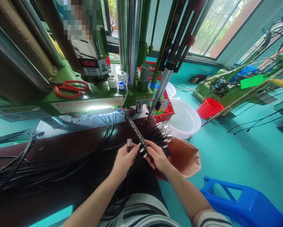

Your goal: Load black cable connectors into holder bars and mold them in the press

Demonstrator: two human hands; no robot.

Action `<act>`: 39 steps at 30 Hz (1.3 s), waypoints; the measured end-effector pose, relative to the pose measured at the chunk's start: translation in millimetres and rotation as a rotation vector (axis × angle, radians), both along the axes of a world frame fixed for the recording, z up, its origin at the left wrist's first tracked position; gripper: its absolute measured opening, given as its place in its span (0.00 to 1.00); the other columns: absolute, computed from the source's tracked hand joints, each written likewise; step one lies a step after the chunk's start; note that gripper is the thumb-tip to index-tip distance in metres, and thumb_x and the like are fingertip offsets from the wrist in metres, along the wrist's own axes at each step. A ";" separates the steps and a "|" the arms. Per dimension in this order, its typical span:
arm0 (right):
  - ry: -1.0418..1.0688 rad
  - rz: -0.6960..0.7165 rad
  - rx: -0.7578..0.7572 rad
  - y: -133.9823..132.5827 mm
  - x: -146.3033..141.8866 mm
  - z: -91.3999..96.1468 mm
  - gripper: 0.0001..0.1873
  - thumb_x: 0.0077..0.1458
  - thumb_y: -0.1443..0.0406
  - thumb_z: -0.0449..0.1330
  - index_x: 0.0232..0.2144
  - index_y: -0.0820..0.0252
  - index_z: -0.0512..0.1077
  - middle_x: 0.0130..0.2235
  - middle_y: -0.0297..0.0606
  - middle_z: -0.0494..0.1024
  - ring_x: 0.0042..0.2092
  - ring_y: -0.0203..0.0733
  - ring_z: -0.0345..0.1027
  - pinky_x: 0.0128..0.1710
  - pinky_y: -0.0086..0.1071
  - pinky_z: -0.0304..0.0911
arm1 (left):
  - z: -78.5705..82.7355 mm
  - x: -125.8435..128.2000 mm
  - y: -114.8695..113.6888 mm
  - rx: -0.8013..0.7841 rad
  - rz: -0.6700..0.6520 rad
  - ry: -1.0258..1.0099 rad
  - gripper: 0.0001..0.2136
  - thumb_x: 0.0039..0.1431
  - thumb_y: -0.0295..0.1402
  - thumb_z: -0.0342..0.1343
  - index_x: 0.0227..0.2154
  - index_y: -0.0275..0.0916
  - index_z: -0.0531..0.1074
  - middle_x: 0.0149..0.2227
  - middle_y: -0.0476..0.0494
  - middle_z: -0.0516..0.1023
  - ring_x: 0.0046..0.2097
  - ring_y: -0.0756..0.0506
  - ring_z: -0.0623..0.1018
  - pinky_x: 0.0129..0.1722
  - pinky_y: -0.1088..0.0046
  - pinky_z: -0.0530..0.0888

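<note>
A long dark slotted bar lies slanted in front of me, its far end near the metal plate of the machine. My right hand is closed around its near end, where several small metal-tipped connectors stick out of the side. My left hand has a cable connector with a clear, shiny tip standing up between its fingers. The left thumb and forefinger pinch another small light connector against the bar's edge. To the right of the bar lies a bundle of black cables with metal plug ends.
A green press stands ahead, with red-handled scissors on its ledge. Black cables spread across the dark bench at left. At right are a brown paper-like bag, a white basin, a red bucket and a blue stool.
</note>
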State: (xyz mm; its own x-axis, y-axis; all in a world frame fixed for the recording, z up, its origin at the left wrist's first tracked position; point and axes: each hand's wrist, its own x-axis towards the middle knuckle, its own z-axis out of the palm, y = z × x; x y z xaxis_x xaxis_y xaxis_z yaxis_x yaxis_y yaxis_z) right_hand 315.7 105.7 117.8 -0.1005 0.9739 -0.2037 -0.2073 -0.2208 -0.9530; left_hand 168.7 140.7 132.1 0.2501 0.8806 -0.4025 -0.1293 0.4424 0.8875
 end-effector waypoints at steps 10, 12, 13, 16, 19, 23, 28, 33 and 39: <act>-0.006 0.036 -0.003 1.0 4.0 -0.8 0.27 0.56 0.55 0.54 0.55 0.61 0.61 0.19 0.26 0.62 0.14 0.25 0.51 0.08 0.18 0.48 | 4.3 -3.6 2.5 -0.031 -0.021 0.001 0.15 0.41 0.42 0.61 0.23 0.36 0.65 0.13 0.60 0.54 0.15 0.58 0.52 0.14 0.82 0.49; -0.043 0.050 0.023 0.2 3.1 -0.8 0.27 0.56 0.55 0.53 0.55 0.61 0.60 0.18 0.25 0.62 0.14 0.25 0.51 0.08 0.18 0.48 | 2.5 -4.6 4.0 -0.001 -0.034 0.020 0.15 0.42 0.42 0.60 0.23 0.36 0.65 0.12 0.60 0.54 0.15 0.58 0.53 0.13 0.82 0.49; -0.076 0.061 0.041 -0.4 2.3 -1.0 0.27 0.57 0.55 0.52 0.56 0.61 0.60 0.18 0.25 0.61 0.14 0.25 0.51 0.08 0.18 0.47 | 1.3 -5.3 4.9 0.026 -0.039 0.038 0.14 0.42 0.42 0.60 0.22 0.36 0.65 0.12 0.59 0.55 0.15 0.57 0.53 0.14 0.81 0.50; -0.191 0.086 0.079 -2.3 -0.7 -2.1 0.27 0.59 0.55 0.50 0.57 0.60 0.57 0.17 0.24 0.60 0.13 0.25 0.51 0.09 0.18 0.47 | -1.0 -7.4 7.3 0.134 -0.042 0.119 0.14 0.43 0.42 0.60 0.22 0.36 0.66 0.13 0.57 0.57 0.15 0.56 0.56 0.14 0.80 0.52; -0.185 0.066 0.060 -2.6 -2.4 -2.2 0.27 0.58 0.55 0.51 0.57 0.59 0.58 0.19 0.25 0.61 0.14 0.24 0.51 0.08 0.18 0.47 | 0.3 -9.2 9.4 0.222 0.001 0.170 0.13 0.46 0.43 0.58 0.24 0.36 0.67 0.14 0.56 0.60 0.16 0.55 0.59 0.15 0.79 0.55; -0.075 0.012 0.023 -0.8 -0.4 0.5 0.26 0.57 0.55 0.53 0.55 0.60 0.61 0.20 0.27 0.61 0.16 0.26 0.52 0.08 0.18 0.49 | 3.8 -12.3 13.8 0.250 0.168 0.109 0.11 0.55 0.44 0.48 0.30 0.41 0.60 0.16 0.59 0.57 0.16 0.55 0.57 0.14 0.82 0.54; -0.028 0.033 -0.013 1.1 2.7 1.4 0.26 0.56 0.55 0.54 0.54 0.60 0.62 0.19 0.27 0.61 0.17 0.27 0.52 0.08 0.17 0.48 | 0.7 -14.7 16.8 0.209 0.089 0.087 0.12 0.53 0.43 0.51 0.26 0.41 0.58 0.16 0.59 0.57 0.16 0.56 0.55 0.13 0.82 0.52; -0.028 0.075 0.003 1.7 4.7 0.1 0.25 0.56 0.56 0.54 0.54 0.60 0.62 0.19 0.27 0.61 0.17 0.26 0.52 0.08 0.17 0.48 | -3.7 -15.8 16.9 0.254 0.075 0.182 0.13 0.44 0.41 0.60 0.26 0.37 0.68 0.16 0.55 0.64 0.17 0.54 0.62 0.17 0.78 0.59; -0.077 0.101 0.010 2.1 5.9 1.7 0.26 0.56 0.56 0.54 0.55 0.60 0.61 0.19 0.27 0.61 0.17 0.27 0.52 0.08 0.18 0.49 | -2.0 -20.0 17.4 0.182 0.055 0.139 0.14 0.42 0.41 0.61 0.24 0.36 0.68 0.15 0.56 0.64 0.15 0.56 0.58 0.15 0.79 0.55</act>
State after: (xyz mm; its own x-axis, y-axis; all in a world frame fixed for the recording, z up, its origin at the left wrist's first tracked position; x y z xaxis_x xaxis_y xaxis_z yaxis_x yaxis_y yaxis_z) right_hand 321.6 107.8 119.5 -0.1829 0.9616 -0.2047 -0.1104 -0.2270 -0.9676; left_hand 148.7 158.1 130.1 0.1530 0.9527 -0.2626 -0.0199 0.2687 0.9630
